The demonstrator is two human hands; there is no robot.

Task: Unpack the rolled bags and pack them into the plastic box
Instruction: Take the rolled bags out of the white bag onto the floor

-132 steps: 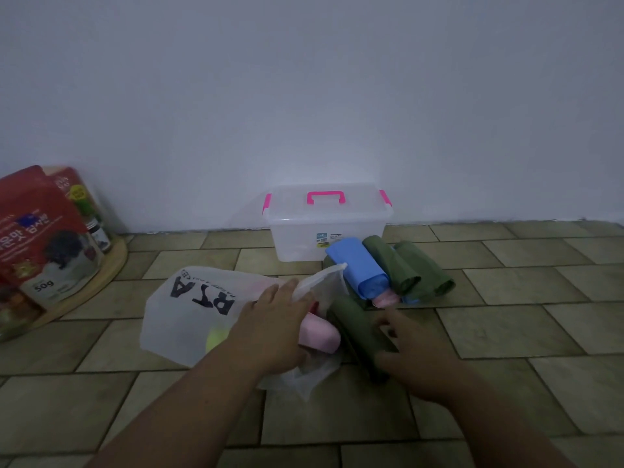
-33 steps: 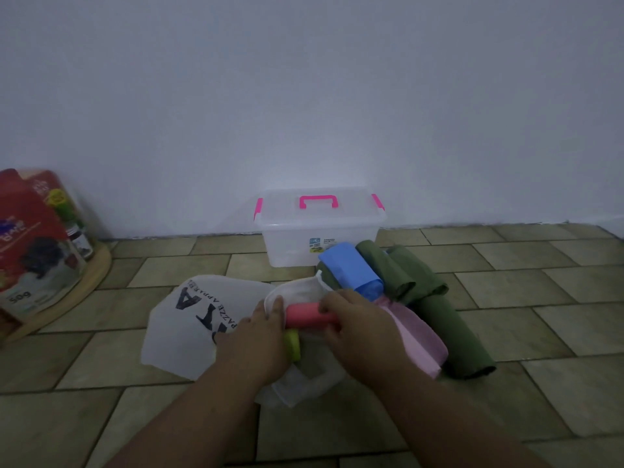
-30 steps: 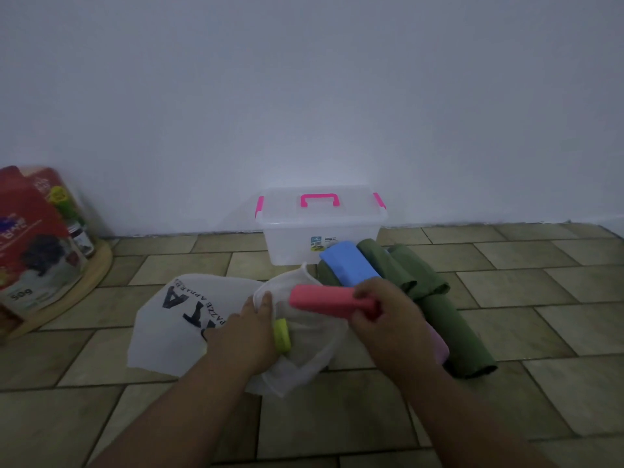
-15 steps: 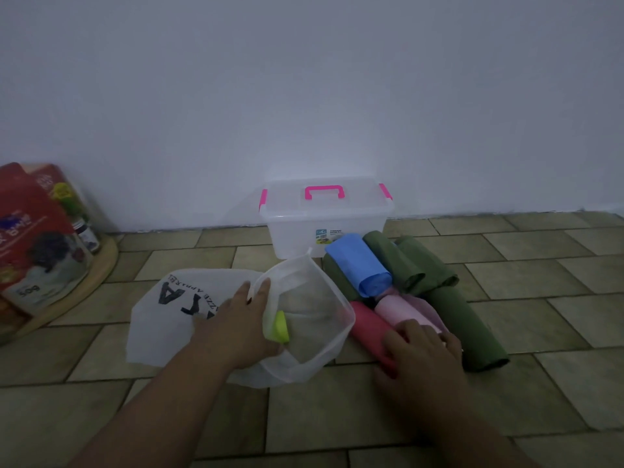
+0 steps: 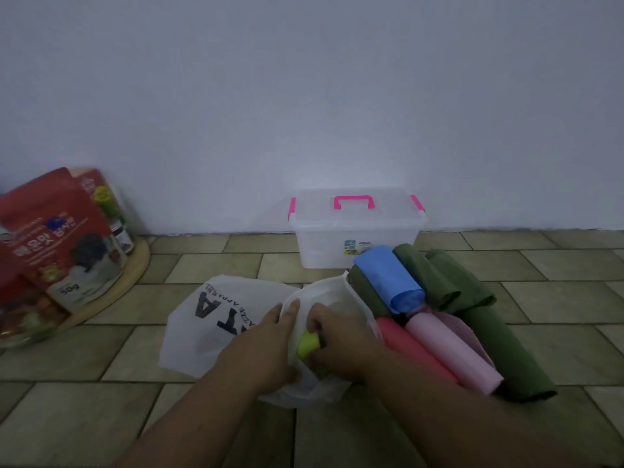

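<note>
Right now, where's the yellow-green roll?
Head view, low centre: the yellow-green roll is at the mouth of the white bag, gripped by the right hand, between the left hand and the red roll.

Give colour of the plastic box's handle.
Bright pink handle, on the clear plastic box; the head view shows it best.

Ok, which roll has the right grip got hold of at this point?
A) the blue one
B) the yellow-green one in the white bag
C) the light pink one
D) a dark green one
B: the right grip curls round the yellow-green roll at the mouth of the white bag.
</note>
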